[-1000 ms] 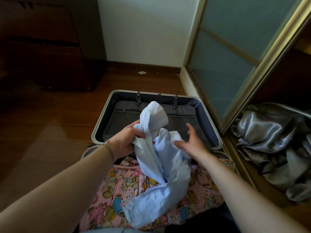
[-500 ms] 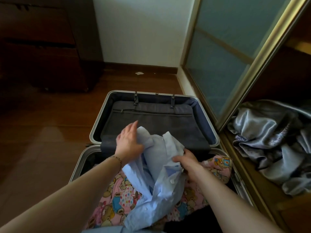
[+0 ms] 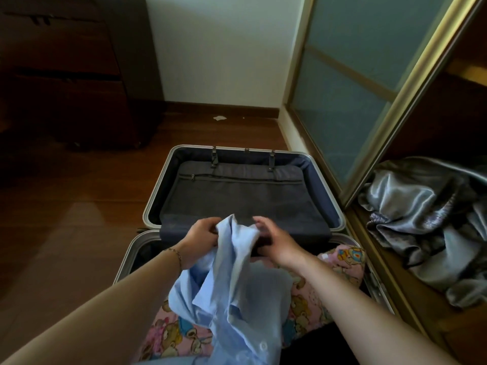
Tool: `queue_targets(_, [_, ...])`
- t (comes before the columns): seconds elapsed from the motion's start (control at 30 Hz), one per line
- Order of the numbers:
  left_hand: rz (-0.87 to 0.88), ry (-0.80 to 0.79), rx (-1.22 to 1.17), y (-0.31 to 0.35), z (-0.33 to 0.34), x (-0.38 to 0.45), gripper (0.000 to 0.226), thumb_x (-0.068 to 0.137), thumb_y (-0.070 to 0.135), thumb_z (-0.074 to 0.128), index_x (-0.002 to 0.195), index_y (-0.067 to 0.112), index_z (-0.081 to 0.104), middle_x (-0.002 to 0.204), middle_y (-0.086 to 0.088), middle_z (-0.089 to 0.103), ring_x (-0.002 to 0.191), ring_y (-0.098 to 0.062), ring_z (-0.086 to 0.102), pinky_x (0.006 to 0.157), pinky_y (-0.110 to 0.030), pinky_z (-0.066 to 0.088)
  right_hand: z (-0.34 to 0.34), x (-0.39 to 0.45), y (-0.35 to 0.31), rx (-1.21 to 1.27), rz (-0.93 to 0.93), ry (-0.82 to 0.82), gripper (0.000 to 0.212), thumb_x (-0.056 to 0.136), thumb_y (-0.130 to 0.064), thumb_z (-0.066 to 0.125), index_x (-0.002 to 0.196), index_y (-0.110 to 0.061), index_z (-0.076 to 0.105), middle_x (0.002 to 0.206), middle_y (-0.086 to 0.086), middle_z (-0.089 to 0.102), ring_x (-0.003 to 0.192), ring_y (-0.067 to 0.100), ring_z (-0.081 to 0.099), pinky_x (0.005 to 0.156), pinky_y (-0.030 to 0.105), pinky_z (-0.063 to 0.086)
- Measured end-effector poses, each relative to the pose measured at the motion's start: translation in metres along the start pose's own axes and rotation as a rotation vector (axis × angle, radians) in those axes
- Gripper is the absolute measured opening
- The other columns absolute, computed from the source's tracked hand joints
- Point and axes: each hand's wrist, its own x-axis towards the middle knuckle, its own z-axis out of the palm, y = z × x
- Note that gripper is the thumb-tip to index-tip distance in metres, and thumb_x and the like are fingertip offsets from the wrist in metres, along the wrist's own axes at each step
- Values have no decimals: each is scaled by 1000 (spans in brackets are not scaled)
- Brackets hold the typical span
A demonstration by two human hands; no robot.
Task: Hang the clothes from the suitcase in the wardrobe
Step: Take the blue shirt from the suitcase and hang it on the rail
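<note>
**Q:** ok so what's seen at the far left, and what's being held?

**A:** a dark wooden dresser (image 3: 60, 72) is set against the left wall, well apart from everything else; a scrap of white paper (image 3: 219, 118) is left on the wood floor (image 3: 66, 219) near the skirting; then the open suitcase (image 3: 155, 198) is laid flat on that floor, lid half further away, zipped grey divider (image 3: 237, 196) shown inside it. The left hand (image 3: 199, 239) is curled round the top edge of a light blue shirt (image 3: 232, 293), a thin bracelet (image 3: 177, 255) worn at that wrist; the shirt is lifted above the near half of the case, its lower part draped down toward the camera.

**Q:** and the other hand? anything further right?

**A:** the right hand (image 3: 276, 241) is bent at the shirt's upper right edge, fingers curled in; cloth seems to be pinched there, though the fingertips are partly hidden, so the exact hold can't be told. A pink teddy-print garment (image 3: 340, 262) is left in the near half under the shirt; just beside the case the wardrobe (image 3: 461, 122) is seen, its frosted sliding door (image 3: 350, 88) pushed aside; a heap of grey satin fabric (image 3: 421, 212) is piled on its bottom shelf.
</note>
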Motion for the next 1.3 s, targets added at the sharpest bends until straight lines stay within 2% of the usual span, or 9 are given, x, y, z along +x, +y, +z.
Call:
queue_targets(0.23, [28,-22,-47,8,-2,-5,31,87,-5,55,93,23,64,87,0,70,82,-13,64,72,-25,53,10,7,-3,-13,-199,80,24,72,-1,75,94,3,68,113,-1,62,106,4,56,84,11,42])
queue_targets(0.4, [66,-24,35,34,-26,1,28,88,-9,48,103,12,59,84,-4,62,76,-18,59,56,-21,50,-43,2,-26,401,-97,280,15,69,-15,68,64,-14,53,57,-2,49,58,7,46,51,18,37])
queue_targets(0.53, [7,-124,36,56,-48,8,25,83,13,66,107,18,63,95,-5,69,88,-20,67,73,-34,57,-93,3,-26,285,-32,444,19,83,2,55,70,-12,55,64,1,56,63,12,52,58,24,43])
queue_targets(0.63, [10,-199,354,75,-48,10,11,82,18,66,72,22,65,69,6,65,66,-7,59,59,-17,47,-113,4,-30,155,-55,536,14,84,-6,62,75,-15,55,69,1,56,64,13,50,63,28,39])
queue_targets(0.73, [41,-60,573,98,-47,12,28,86,14,55,58,15,56,56,2,53,52,-10,44,47,-20,33,-130,4,-43,6,-105,545,13,85,-15,68,77,-20,58,70,-2,60,64,12,53,60,24,39])
queue_targets(0.9, [170,192,138,148,-70,19,13,89,15,61,81,8,69,76,-11,68,68,-21,62,60,-32,52,-163,0,-79,-145,-180,610,16,82,-25,73,79,-12,63,69,-3,60,63,8,52,56,15,36])
queue_targets(1.03, [391,271,-78,207,-87,20,26,89,20,62,64,13,58,57,5,55,53,-7,49,52,-26,41,-196,-6,-124,-210,-220,659,26,80,-40,72,72,-18,60,68,-5,61,65,12,55,59,28,38])
queue_targets(1.17, [657,623,267,254,-108,25,46,82,43,65,60,6,48,51,0,42,51,-14,37,48,-31,30,-216,-12,-162,-139,-386,886,23,79,-38,71,75,-20,58,69,-7,60,67,12,55,62,32,41])
queue_targets(1.3, [688,700,572,242,-108,22,47,90,49,57,65,9,55,55,-2,51,55,-23,50,49,-32,34,-208,-10,-154,-420,-284,696,12,85,-24,63,77,-20,55,74,0,60,75,25,59,63,37,42])
